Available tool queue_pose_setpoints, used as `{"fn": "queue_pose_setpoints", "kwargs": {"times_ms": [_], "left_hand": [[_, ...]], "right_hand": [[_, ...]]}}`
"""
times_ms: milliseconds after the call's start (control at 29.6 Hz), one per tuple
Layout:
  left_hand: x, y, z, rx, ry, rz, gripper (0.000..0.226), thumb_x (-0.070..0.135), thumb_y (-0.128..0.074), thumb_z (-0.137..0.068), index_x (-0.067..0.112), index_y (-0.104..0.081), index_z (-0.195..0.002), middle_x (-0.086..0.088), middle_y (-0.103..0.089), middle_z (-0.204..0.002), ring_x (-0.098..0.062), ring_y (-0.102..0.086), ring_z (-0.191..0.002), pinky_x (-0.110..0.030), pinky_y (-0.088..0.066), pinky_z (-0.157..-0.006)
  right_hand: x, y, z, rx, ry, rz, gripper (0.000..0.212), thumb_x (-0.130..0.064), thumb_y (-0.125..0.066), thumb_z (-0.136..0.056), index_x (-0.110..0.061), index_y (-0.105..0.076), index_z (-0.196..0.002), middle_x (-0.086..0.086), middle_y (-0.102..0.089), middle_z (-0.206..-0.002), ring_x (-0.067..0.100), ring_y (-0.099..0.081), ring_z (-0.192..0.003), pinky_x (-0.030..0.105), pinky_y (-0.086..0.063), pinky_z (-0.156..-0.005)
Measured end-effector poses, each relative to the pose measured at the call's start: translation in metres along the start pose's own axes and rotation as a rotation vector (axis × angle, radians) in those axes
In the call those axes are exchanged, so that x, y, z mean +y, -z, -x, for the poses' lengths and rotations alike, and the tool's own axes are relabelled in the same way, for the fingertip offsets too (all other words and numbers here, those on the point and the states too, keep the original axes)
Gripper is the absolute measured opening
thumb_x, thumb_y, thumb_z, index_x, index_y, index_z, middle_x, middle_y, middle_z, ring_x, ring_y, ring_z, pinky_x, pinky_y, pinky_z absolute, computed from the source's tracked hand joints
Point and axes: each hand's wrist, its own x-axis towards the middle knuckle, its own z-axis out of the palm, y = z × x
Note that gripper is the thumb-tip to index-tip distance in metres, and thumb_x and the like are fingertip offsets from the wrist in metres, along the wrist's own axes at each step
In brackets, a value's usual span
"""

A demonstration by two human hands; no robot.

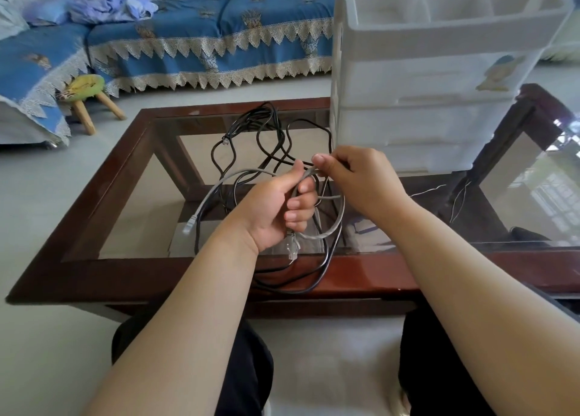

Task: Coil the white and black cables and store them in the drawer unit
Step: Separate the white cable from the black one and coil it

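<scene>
The white cable is being gripped by the left hand and apparently pinched by the right hand above the table's near edge, beside the drawer unit.

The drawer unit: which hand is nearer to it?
Right. The right hand pinches the white cable just in front of the drawer unit; the left hand grips the cable farther to the left.

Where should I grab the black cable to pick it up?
Probably the near loop of the black cable, coming from the table's front edge. It lies bare on the wooden frame there. Farther back it tangles with the white cable and passes under both hands.
</scene>
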Motion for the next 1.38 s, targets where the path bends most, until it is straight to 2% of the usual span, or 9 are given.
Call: {"fn": "queue_pose_setpoints", "kwargs": {"times_ms": [203,405,506,641,844,911,1046,1148,1384], "left_hand": [[0.005,0.003,0.006,-0.001,-0.049,0.152,0.050,0.045,-0.029,-0.100,0.019,-0.044,-0.060,0.010,-0.028,-0.041,0.000,-0.021,-0.028,-0.016,-0.012,-0.032],[0.015,0.019,0.018,-0.042,-0.264,0.460,0.046,0.033,-0.028,-0.103,0.018,-0.046,-0.063,0.009,-0.033,-0.044,-0.003,-0.018,-0.034,-0.014,-0.018,-0.032],[0.016,0.029,0.022,-0.019,-0.361,0.590,0.042,0.025,-0.028,-0.102,0.017,-0.044,-0.064,0.008,-0.033,-0.044,-0.004,-0.029,-0.030,-0.015,-0.020,-0.032],[0.020,0.036,0.028,0.095,-0.427,0.624,0.043,0.024,-0.028,-0.103,0.017,-0.043,-0.063,0.008,-0.031,-0.045,-0.005,-0.027,-0.029,-0.015,-0.019,-0.030],[0.026,0.042,0.034,0.260,-0.579,0.745,0.039,0.016,-0.031,-0.100,0.017,-0.043,-0.063,0.008,-0.033,-0.046,-0.006,-0.023,-0.030,-0.016,-0.019,-0.030],[0.027,0.044,0.035,0.305,-0.619,0.786,0.039,0.014,-0.030,-0.099,0.017,-0.042,-0.062,0.007,-0.034,-0.045,-0.006,-0.022,-0.030,-0.017,-0.020,-0.030],[0.026,0.044,0.035,0.353,-0.625,0.829,0.042,0.013,-0.031,-0.100,0.017,-0.042,-0.059,0.007,-0.036,-0.044,-0.006,-0.022,-0.031,-0.017,-0.020,-0.030],[0.024,0.041,0.032,0.379,-0.623,0.774,0.042,0.016,-0.032,-0.101,0.017,-0.044,-0.061,0.007,-0.038,-0.045,-0.006,-0.022,-0.031,-0.018,-0.022,-0.031],[0.016,0.030,0.023,0.548,-0.609,0.221,0.039,0.033,-0.029,-0.105,0.017,-0.045,-0.072,0.006,-0.048,-0.055,-0.007,-0.032,-0.040,-0.018,-0.025,-0.039]], "right_hand": [[0.005,0.004,-0.002,-0.044,-0.102,-0.175,0.047,-0.056,-0.051,-0.087,-0.015,-0.056,-0.066,-0.004,-0.048,-0.053,0.006,-0.041,-0.045,0.025,-0.035,-0.051],[0.012,0.012,-0.004,-0.303,-0.174,-0.346,0.042,-0.054,-0.045,-0.093,-0.016,-0.060,-0.083,-0.003,-0.070,-0.080,0.015,-0.064,-0.084,0.034,-0.048,-0.085],[0.012,0.005,-0.004,-0.259,-0.164,-0.402,0.016,-0.034,-0.054,-0.094,-0.019,-0.055,-0.089,0.000,-0.064,-0.071,0.013,-0.062,-0.065,0.034,-0.054,-0.073],[0.005,0.004,-0.003,0.198,-0.015,-0.558,0.015,-0.016,-0.055,-0.093,-0.030,-0.053,-0.088,-0.005,-0.054,-0.074,0.011,-0.050,-0.060,0.023,-0.042,-0.053],[-0.002,0.012,0.002,-0.041,-0.090,-0.607,0.003,-0.022,-0.061,-0.092,-0.022,-0.058,-0.091,0.000,-0.061,-0.072,0.005,-0.049,-0.050,0.025,-0.041,-0.050],[-0.003,0.016,0.005,-0.038,-0.056,-0.634,0.011,-0.025,-0.065,-0.089,-0.021,-0.058,-0.096,0.002,-0.064,-0.075,0.010,-0.050,-0.056,0.028,-0.044,-0.055],[0.000,0.012,0.007,0.001,0.007,-0.246,0.021,-0.035,-0.067,-0.084,-0.032,-0.056,-0.101,-0.011,-0.061,-0.086,0.012,-0.053,-0.070,0.029,-0.045,-0.068],[0.001,0.012,0.004,0.140,0.028,0.054,0.014,-0.037,-0.062,-0.088,-0.030,-0.060,-0.100,-0.015,-0.059,-0.078,0.012,-0.053,-0.068,0.029,-0.043,-0.065],[-0.003,-0.005,0.010,0.120,0.280,0.505,0.021,-0.035,-0.053,-0.094,-0.019,-0.067,-0.093,0.003,-0.069,-0.079,0.030,-0.062,-0.072,0.027,-0.033,-0.055]]}}
